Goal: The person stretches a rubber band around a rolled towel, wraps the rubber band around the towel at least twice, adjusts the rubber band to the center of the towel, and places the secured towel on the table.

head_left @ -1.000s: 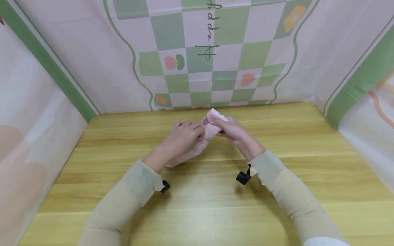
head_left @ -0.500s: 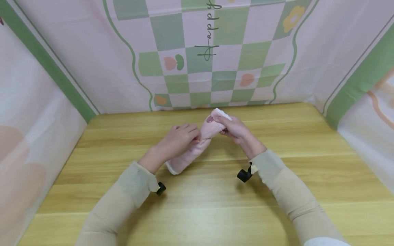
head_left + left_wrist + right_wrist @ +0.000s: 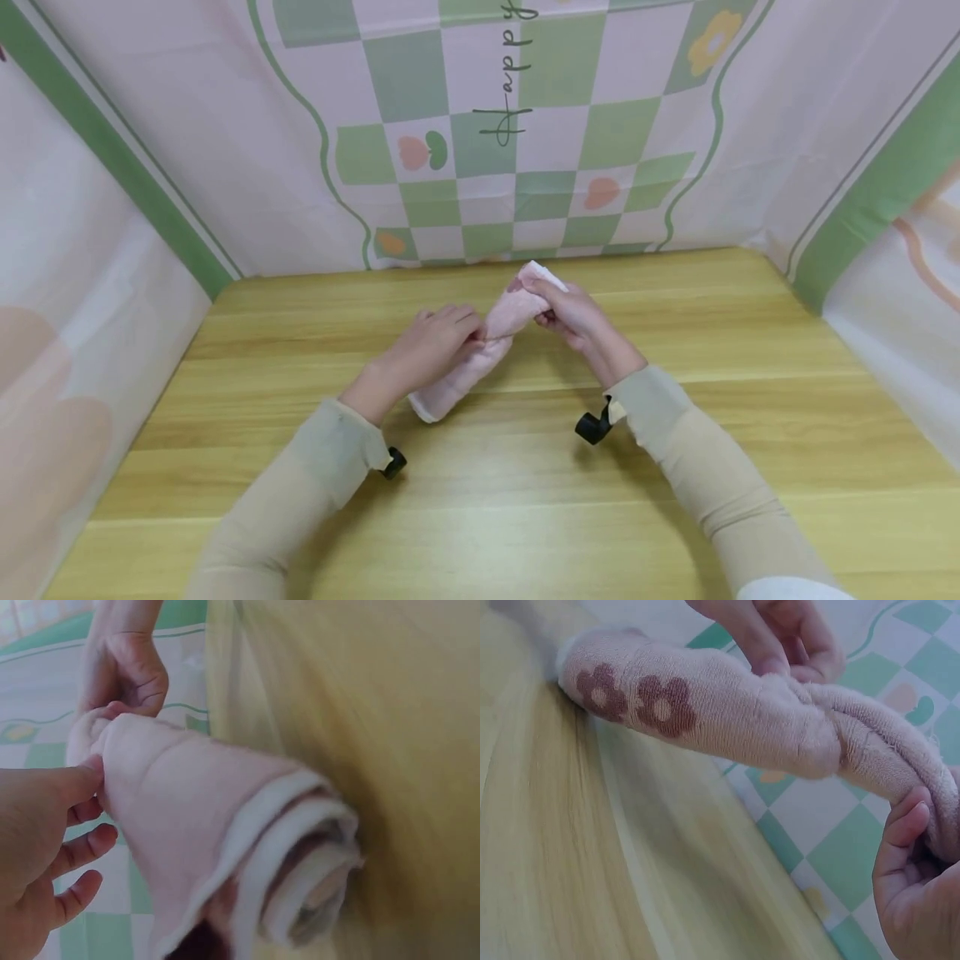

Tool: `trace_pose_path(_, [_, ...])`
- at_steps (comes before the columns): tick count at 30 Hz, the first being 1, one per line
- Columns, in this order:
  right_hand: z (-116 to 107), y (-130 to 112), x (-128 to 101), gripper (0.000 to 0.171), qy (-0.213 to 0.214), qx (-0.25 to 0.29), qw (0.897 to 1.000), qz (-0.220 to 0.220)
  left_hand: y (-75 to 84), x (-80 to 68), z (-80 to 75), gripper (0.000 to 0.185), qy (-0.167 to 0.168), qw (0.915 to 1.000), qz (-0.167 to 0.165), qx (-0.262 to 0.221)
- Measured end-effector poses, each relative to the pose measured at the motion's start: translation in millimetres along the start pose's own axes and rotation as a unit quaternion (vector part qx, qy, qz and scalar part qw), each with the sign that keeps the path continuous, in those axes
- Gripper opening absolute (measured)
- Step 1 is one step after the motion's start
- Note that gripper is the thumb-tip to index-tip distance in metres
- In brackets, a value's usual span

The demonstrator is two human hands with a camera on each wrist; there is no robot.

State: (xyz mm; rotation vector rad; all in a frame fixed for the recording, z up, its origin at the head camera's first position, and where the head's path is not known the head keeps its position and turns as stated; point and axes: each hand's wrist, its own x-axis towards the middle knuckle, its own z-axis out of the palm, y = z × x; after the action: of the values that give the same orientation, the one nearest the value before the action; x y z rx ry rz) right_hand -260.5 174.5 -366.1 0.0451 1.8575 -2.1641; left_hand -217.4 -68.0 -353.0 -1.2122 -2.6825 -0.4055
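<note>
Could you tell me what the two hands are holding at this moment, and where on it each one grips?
A rolled pink towel. The left hand pinches its middle, at the twist; the right hand grips its raised far end. Its near end rests on the table.

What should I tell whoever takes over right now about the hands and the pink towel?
Left hand: fingers curled round the middle of the rolled pink towel.
Right hand: grips the towel's far end, raised off the wooden table.
The towel's near end touches the table; flower prints show on it in the right wrist view.
Done: towel rolled up, with a twist at its middle.
Left: cannot tell from here; keep both grips so the roll does not loosen.
</note>
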Motion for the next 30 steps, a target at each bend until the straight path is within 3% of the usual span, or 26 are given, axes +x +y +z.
trace_pose_path(4, [4.4,-0.3,-2.3,0.014,0.008,0.007,1.000,-0.002,-1.3,1.0,9.1,0.006,0.044,0.9984,0.008,-0.033])
trace_pose_path(9, [6.2,1.2,-4.2,0.014,0.030,0.042,0.999,-0.003,-0.5,-2.1,12.7,0.022,0.064,0.9935,-0.012,-0.093])
trace_pose_path(12, [6.2,2.2,-4.9,0.017,0.035,0.063,0.997,-0.002,1.3,-2.5,10.8,0.027,0.054,0.9910,-0.044,-0.114])
trace_pose_path(16, [7.2,2.7,-5.4,0.020,0.034,0.081,0.996,-0.003,4.5,-0.7,7.7,0.038,0.030,0.9814,-0.111,-0.154])
trace_pose_path(19, [8.9,2.6,-6.2,0.022,0.032,0.103,0.994,0.003,6.0,0.5,7.4,0.052,0.014,0.9769,-0.147,-0.155])
trace_pose_path(25, [11.0,0.7,-9.2,0.019,0.021,0.148,0.989,0.018,6.1,1.4,6.9,0.059,-0.024,0.9736,-0.179,-0.139])
trace_pose_path(30, [12.9,-0.4,-13.7,0.012,-0.042,0.149,0.988,0.004,-0.1,1.2,2.2,0.055,-0.029,0.9627,-0.190,-0.190])
